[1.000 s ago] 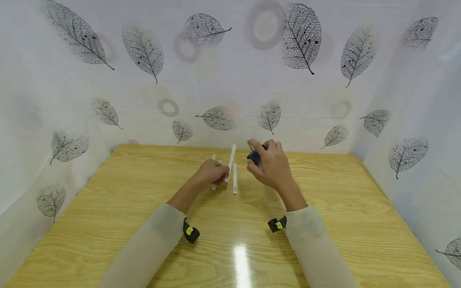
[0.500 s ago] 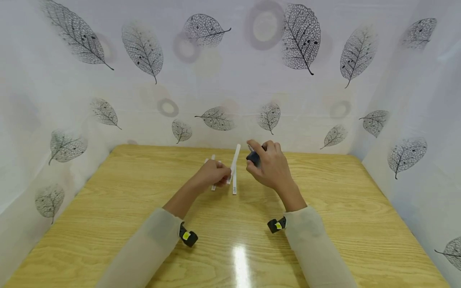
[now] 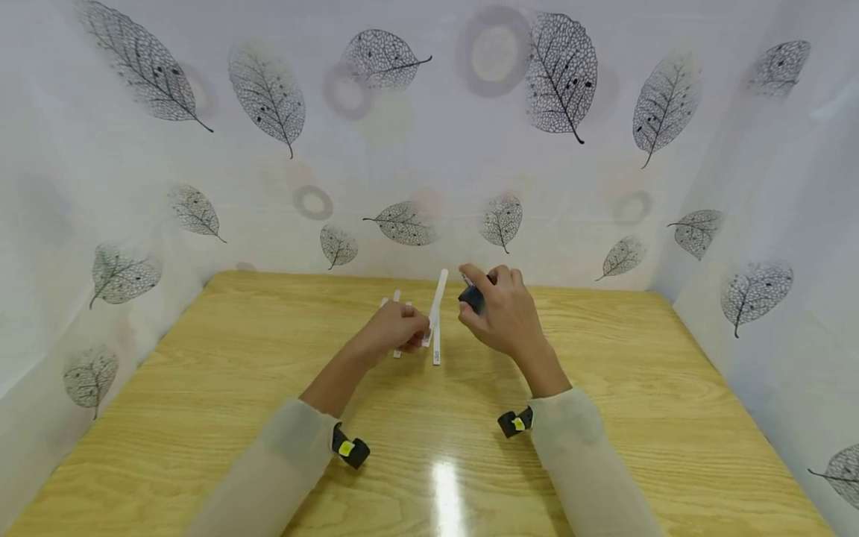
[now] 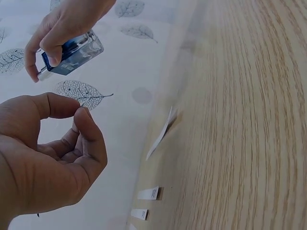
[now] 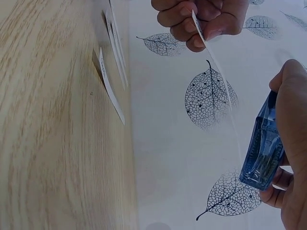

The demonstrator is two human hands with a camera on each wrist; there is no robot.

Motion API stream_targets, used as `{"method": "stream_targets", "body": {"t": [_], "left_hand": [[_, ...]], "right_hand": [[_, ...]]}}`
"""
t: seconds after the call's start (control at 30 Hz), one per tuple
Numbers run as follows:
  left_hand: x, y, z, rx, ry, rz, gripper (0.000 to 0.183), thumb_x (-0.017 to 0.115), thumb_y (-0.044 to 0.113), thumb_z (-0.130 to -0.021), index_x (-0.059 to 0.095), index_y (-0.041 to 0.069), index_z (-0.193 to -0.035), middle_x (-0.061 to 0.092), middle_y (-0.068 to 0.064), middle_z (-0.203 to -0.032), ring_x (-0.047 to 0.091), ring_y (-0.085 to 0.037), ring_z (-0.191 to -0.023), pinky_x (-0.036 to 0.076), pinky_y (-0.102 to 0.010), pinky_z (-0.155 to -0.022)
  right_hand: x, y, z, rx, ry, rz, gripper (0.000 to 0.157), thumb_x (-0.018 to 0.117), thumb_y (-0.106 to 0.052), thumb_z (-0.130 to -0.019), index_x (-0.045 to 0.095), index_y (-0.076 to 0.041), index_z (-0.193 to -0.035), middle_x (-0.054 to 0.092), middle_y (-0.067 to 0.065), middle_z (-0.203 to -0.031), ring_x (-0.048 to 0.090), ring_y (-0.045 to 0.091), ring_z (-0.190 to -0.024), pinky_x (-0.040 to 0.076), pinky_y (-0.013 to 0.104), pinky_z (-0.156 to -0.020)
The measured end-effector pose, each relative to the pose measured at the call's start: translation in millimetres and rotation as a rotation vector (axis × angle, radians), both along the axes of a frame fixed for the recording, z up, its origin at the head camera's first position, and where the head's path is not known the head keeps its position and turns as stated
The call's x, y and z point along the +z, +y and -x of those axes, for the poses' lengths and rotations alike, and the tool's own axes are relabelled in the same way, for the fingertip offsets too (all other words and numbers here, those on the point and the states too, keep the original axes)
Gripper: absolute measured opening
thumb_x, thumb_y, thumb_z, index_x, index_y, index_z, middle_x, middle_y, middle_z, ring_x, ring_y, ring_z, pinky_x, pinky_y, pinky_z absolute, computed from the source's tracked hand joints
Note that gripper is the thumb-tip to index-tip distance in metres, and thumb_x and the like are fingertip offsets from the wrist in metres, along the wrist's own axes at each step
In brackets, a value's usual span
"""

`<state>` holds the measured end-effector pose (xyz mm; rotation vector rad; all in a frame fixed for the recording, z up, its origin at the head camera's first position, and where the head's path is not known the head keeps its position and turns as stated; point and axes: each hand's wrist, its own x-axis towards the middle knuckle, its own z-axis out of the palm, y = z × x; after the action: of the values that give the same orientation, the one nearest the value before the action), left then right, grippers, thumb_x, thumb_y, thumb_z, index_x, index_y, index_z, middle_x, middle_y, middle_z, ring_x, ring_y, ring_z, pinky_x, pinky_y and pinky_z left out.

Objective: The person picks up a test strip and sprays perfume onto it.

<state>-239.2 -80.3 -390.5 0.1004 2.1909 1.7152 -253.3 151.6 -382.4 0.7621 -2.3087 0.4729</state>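
My left hand [image 3: 391,327] pinches a thin white perfume test strip [image 3: 440,289] near its printed lower end, between thumb and forefinger. The strip tilts up and to the right, held above the table, as the right wrist view shows its length [image 5: 221,76] pointing towards the bottle. In my right hand [image 3: 506,309] is a dark blue glass perfume bottle [image 3: 473,297], its forefinger over the spray top. Bottle [image 5: 263,148] and strip look a short way apart. Below the left hand lie more test strips, one [image 3: 437,349] to its right and others [image 3: 397,296] partly hidden behind it.
The wooden table [image 3: 429,418] ends at a white curtain [image 3: 416,149] printed with dark leaves, which closes off the back and both sides. Each wrist carries a small black camera [image 3: 515,422]. Light glares on the table near the front.
My left hand has shifted slightly to the right with the test strip, which leans further towards the bottle. Over the last half second both hands stay almost still.
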Motion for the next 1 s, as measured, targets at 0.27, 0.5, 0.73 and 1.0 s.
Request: {"method": "stream_targets", "body": {"t": [0.27, 0.5, 0.73, 1.0], "left_hand": [[-1.3, 1.5, -4.0, -0.032, 0.029, -0.04, 0.02, 0.056, 0.009, -0.095, 0.068, -0.006, -0.099, 0.063, -0.01, -0.086, 0.06, -0.017, -0.072, 0.057, -0.032, -0.07], [-3.3, 3.8, -6.0, -0.041, 0.033, -0.042, 0.015, 0.056, 0.01, -0.096, 0.066, 0.0, -0.09, 0.063, -0.01, -0.089, 0.06, -0.019, -0.074, 0.056, -0.03, -0.068], [-4.3, 4.5, -7.5, -0.056, 0.038, -0.054, 0.017, 0.055, 0.01, -0.095, 0.068, 0.0, -0.088, 0.063, -0.01, -0.085, 0.061, -0.019, -0.073, 0.057, -0.032, -0.07], [0.4, 5.4, -11.5, -0.086, 0.053, -0.046, 0.018, 0.055, 0.011, -0.097, 0.068, 0.001, -0.089, 0.063, -0.01, -0.086, 0.061, -0.02, -0.074, 0.057, -0.033, -0.07]], "right_hand": [[-0.3, 0.1, 0.2, 0.0, 0.0, 0.001, 0.05, 0.055, -0.038, -0.09, 0.054, -0.024, -0.139, 0.056, 0.026, -0.103, 0.053, 0.043, -0.087, 0.051, 0.052, -0.056], [-1.9, 0.7, 1.5, -0.003, -0.001, -0.005, 0.053, 0.055, -0.039, -0.091, 0.053, -0.025, -0.142, 0.056, 0.025, -0.103, 0.053, 0.043, -0.086, 0.05, 0.052, -0.055], [-3.3, 0.7, 2.1, -0.003, 0.0, -0.008, 0.051, 0.055, -0.039, -0.091, 0.052, -0.025, -0.14, 0.055, 0.024, -0.102, 0.052, 0.042, -0.085, 0.049, 0.05, -0.054], [-2.7, 0.3, 1.4, 0.007, 0.003, -0.008, 0.049, 0.055, -0.037, -0.091, 0.052, -0.023, -0.137, 0.055, 0.024, -0.1, 0.051, 0.041, -0.084, 0.048, 0.049, -0.054]]}}
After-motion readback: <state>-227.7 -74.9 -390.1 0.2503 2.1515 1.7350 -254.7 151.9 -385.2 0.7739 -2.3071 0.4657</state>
